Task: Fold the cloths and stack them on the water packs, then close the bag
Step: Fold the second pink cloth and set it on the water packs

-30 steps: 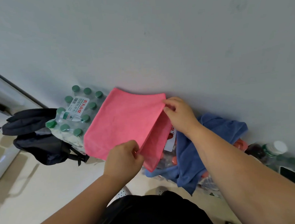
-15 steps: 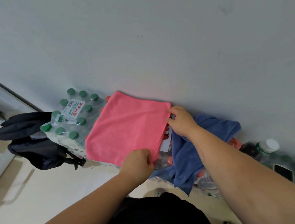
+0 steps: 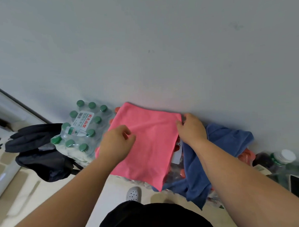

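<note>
Against the foot of the wall, on top of the shrink-wrapped water packs (image 3: 81, 131), the pink cloth (image 3: 146, 144) lies folded and nearly flat, its far edge close to the wall and its near corner overhanging the packs above the floor (image 3: 20, 196). The placement suits the task: the packs give a level bed for folding and stacking.

The left hand (image 3: 116, 143) rests on the cloth's left portion with fingers loosely curled, apparently pressing or smoothing rather than gripping. The right hand (image 3: 191, 130) sits at the cloth's far right corner, fingertips pinching or pinning the edge; whether fabric is actually held between them cannot be told. Judged purpose: steady that corner while the other hand flattens the fold.

The blue cloth (image 3: 220, 154) lies unfolded, draped over the packs just right of the pink one and under the right forearm. The black bag (image 3: 42, 152) sits open on the floor, touching the left side of the green-capped pack.

Compared with half a second ago, the left hand has left the near right edge, which it gripped, and moved up onto the cloth's left surface. The right hand remains at its corner. The fold now lies flatter.
</note>
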